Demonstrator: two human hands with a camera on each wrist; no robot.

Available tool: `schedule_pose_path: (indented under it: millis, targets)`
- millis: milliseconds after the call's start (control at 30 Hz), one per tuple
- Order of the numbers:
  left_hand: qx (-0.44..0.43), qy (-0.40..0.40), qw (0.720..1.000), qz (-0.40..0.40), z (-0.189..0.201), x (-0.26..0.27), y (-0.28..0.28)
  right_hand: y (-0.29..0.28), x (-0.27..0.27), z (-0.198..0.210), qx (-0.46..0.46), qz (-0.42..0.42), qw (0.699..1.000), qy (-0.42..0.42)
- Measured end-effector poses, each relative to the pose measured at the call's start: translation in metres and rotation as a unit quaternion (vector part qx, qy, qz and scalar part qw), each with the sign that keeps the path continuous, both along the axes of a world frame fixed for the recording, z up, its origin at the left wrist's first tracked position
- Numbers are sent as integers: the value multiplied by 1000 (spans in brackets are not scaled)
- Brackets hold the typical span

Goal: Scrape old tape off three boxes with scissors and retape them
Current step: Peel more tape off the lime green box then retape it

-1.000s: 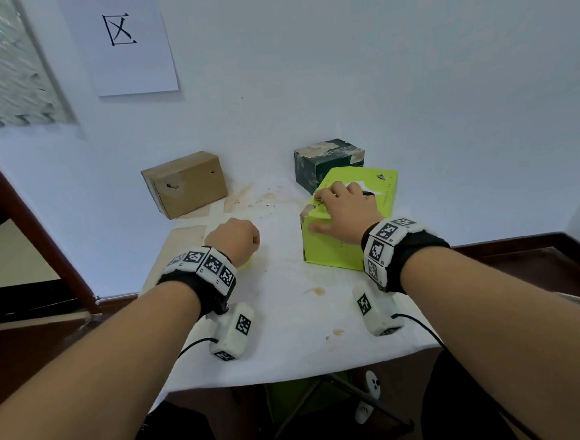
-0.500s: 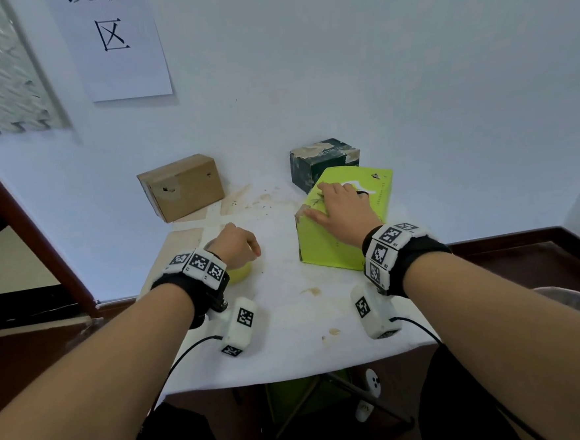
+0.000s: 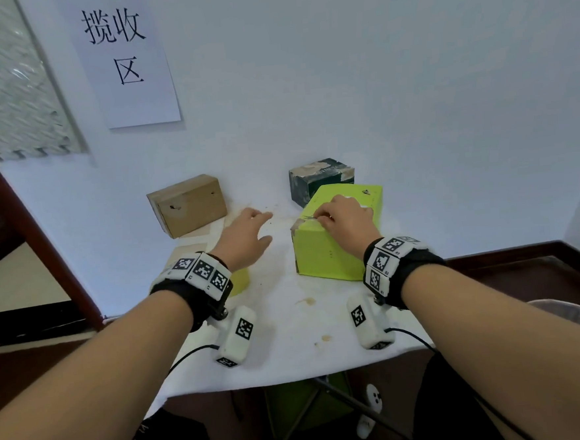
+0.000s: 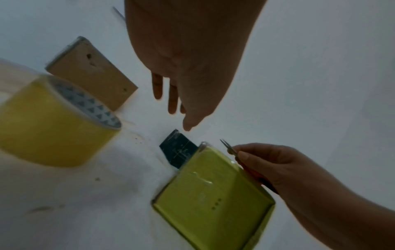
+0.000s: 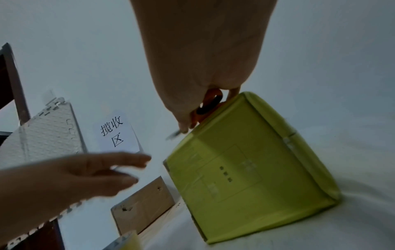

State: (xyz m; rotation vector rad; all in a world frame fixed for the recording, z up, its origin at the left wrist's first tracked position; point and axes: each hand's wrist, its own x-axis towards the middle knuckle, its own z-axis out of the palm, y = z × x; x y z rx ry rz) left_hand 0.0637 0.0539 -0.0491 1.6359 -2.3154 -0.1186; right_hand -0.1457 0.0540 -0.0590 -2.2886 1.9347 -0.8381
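Observation:
A lime-green box (image 3: 328, 251) stands at the table's right, and my right hand (image 3: 326, 217) rests on its top near the left corner. That hand grips orange-handled scissors (image 5: 210, 103), whose blade tips (image 4: 226, 145) stick out past the fingers over the box edge. My left hand (image 3: 260, 227) hovers open, its fingers stretched toward the green box but apart from it. A yellow tape roll (image 4: 53, 121) lies under the left wrist. At the back stand a brown cardboard box (image 3: 188, 204) on the left and a dark green box (image 3: 320, 180) behind the lime one.
The white table (image 3: 289, 323) carries small brown scraps and stains. A white wall with a paper sign (image 3: 126, 59) rises right behind the boxes. Dark wooden trim runs at the left and right, and a folding-leg frame shows under the table.
My left hand has come off the tape roll, opened and moved forward and right toward the green box. The right hand has stayed on the box top with the scissors.

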Motion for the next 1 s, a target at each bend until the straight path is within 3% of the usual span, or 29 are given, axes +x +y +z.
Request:
schedule_pose_path:
  millis: [100,200,267,400,567,700,767,833,900,1000]
  targets:
    - [5,23,996,-87,12,-23,5,8,-12,3,-57,8,994,-90]
    - [35,10,995,-89,11,-41,2,21,-36,7,-111,-46,971,-207]
    - [49,18,996,-69,7,-47,0,30,-56,6,-105,-120,957,-241]
    - [11,22,998,-49,4,-51,3,40,-90,-13,15,-229,950,-212]
    - [9,26,999,-41,10,-48,16,33,-99,-42,144,-234,940,-204]
    - [49,126,989,-65,10,-46,22,23,-93,-53,189,-246,935,-172]
    - [-7,142,989,-47,10,-39,17,19,-90,-58,204,-243,935,-160]
    - [-40,108,992,-53,9,-29,9,18,-86,-60,219,-226,939,-135]
    - [-3,18,996,-88,5,-21,3,15,-84,-60,214,-210,945,-133]
    - [9,-10,993,-114,-5,-17,-2,9,-83,-54,156,-180,951,-198]
